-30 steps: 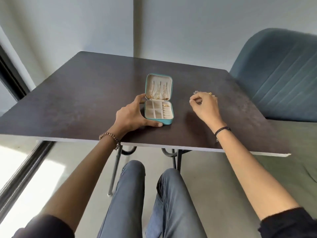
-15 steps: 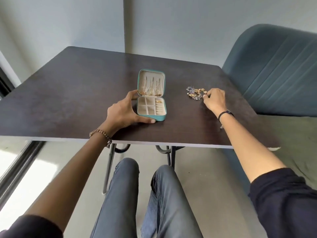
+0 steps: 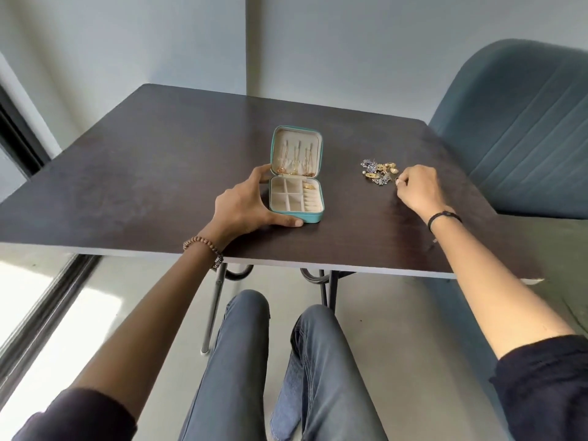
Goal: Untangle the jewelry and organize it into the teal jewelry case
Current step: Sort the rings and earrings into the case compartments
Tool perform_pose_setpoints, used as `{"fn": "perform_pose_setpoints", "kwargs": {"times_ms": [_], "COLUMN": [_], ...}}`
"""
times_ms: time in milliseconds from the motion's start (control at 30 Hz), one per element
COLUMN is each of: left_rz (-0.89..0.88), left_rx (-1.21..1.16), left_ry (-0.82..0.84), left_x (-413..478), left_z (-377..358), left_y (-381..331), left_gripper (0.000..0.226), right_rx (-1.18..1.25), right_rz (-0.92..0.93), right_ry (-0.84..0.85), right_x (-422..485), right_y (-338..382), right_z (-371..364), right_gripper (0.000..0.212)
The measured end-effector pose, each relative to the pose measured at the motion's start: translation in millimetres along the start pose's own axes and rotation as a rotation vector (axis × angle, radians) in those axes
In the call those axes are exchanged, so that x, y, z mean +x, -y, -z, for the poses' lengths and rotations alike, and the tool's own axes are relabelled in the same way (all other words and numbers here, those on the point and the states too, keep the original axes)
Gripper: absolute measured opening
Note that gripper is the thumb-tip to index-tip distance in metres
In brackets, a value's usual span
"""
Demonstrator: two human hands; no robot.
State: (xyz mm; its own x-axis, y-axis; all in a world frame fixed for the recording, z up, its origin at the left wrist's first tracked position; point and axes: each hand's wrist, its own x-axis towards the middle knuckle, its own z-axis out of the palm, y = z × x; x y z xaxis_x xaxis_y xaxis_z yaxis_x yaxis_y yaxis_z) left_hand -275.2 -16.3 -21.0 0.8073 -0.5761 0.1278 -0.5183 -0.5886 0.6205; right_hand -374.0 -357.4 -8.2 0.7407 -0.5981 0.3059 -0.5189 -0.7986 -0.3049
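head view: teal jewelry case (image 3: 313,218) open mid-bench (image 3: 159,173), left hand (image 3: 245,208) fingers clamped round its left side. jewelry tangle (image 3: 378,171) lies right of it; right hand (image 3: 420,189) fingers pinch its near edge. likely light, snaggy, fragile: lift one solid piece, not chain.

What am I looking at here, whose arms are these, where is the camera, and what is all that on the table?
There is no machine here. These are a person's two bare arms, seen from a camera worn on the head and looking down. On the dark table stands a teal jewelry case. It is open, with chains hung in its lid and one gold piece in a tray compartment. The left hand grips the case from its left side, thumb along the front wall. To the right lies a tangle of jewelry. The right hand seems to pinch something small at the tangle's near edge. A blue chair stands at the right.
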Motion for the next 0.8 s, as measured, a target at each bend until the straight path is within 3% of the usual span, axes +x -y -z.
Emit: {"fn": "perform_pose_setpoints", "kwargs": {"times_ms": [400, 700, 800], "left_rz": [0.009, 0.004, 0.003], "left_rx": [-0.001, 0.009, 0.004], "left_ry": [0.008, 0.001, 0.0], "left_x": [2, 2, 2], "left_z": [0, -1, 0], "left_y": [2, 2, 2], "left_gripper": [0.122, 0.121, 0.121], "right_rx": [0.138, 0.195, 0.171], "right_rz": [-0.214, -0.172, -0.145], "right_ry": [-0.068, -0.039, -0.009], "right_x": [-26, -25, -25], "right_y": [11, 13, 17], "right_z": [10, 8, 6], "right_gripper": [0.02, 0.022, 0.014]}}
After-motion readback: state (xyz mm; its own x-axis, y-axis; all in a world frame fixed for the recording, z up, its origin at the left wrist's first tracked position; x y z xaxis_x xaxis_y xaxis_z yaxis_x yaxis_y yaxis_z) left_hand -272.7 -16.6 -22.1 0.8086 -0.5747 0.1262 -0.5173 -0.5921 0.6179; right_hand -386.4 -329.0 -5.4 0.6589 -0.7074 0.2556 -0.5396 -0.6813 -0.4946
